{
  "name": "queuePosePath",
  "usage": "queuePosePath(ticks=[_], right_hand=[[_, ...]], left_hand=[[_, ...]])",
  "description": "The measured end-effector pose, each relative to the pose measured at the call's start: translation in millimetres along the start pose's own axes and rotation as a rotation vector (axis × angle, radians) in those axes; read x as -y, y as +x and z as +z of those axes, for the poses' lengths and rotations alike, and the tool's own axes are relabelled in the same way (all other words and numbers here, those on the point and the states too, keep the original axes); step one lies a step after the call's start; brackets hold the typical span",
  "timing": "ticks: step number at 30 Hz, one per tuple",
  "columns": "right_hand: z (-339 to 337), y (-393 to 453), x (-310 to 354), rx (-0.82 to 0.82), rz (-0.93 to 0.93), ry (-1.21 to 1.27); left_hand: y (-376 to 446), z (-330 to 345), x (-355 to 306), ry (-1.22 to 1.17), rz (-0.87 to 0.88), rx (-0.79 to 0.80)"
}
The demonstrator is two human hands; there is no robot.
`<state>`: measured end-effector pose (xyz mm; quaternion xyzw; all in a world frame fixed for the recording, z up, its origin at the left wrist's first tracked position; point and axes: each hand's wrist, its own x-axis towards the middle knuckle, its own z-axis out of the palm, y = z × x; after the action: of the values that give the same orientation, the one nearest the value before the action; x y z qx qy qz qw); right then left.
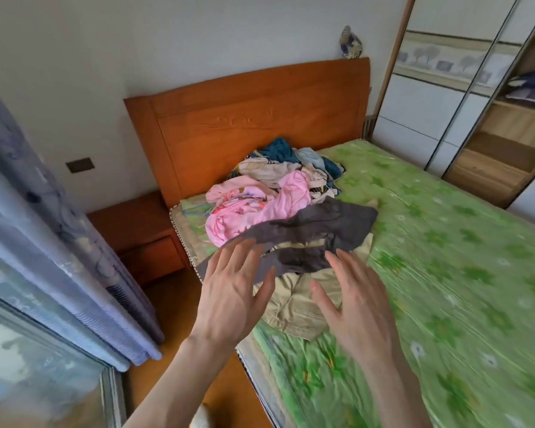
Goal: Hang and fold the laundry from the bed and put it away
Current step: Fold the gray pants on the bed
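Head view: both hands out in front over the near left edge of the bed (445, 242), fingers spread and straight, holding nothing. Left hand (229, 298) and right hand (355, 307) side by side, palms turned down and forward.

Just beyond the fingertips, a dark grey garment (315, 233), crumpled, its long axis running roughly left to right across the reach, from the bed's edge on the left up towards the middle of the mattress on the right. Left fingertips over or just short of its lower left end; touching or not, impossible to tell. Right fingertips near its lower middle. Left hand probably the nearer of the two to the cloth, though only slightly. Likely next move: a forward reach to take this top piece.

Under the grey piece, and partly behind the hands, a beige garment (294, 301) lying nearest the viewer. Farther back, towards the headboard (254, 112), a pile with pink cloth (260, 208), cream printed pieces and something teal (278, 149), all unfolded.

Bed covered in a green patterned sheet, wrinkled. Wooden nightstand (136, 223) left of the bed, curtain (44, 227) and window along the left, wardrobe (491, 134) with sliding doors part open at the far right, shelves showing inside.
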<state>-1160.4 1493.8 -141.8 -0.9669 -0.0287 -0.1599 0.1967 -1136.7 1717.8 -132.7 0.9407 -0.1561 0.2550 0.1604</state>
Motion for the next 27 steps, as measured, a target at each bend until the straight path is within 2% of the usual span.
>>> queuePosePath(ticks=[14,20,27], right_hand=[[85.7,186.9,44.2,-0.117,0.298,-0.137],[94.6,234.2,42.3,-0.201,0.405,-0.210],[129.6,277.4,13.5,-0.238,0.538,-0.196]], left_hand=[[191.2,98.8,171.2,-0.185,0.256,0.040],[255.7,148.1,194.1,-0.333,0.289,0.078],[312.8,206.8,200.9,-0.367,0.348,0.120]])
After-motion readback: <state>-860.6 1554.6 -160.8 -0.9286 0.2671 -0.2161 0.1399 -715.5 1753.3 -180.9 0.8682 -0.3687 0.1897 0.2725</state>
